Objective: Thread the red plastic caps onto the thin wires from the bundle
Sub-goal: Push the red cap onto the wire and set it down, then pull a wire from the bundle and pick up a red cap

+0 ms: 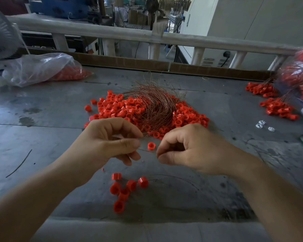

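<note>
Left grip (110, 142), right grip (187, 149) pinch wire (147, 150), cap (151, 146) between.

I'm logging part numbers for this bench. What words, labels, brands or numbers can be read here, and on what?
No text is readable in this view.
Grey plates low on the white cabinet: too blurred to read.
Cardboard boxes in the background: no legible print.
Red caps and clear bag: no markings visible.
</note>
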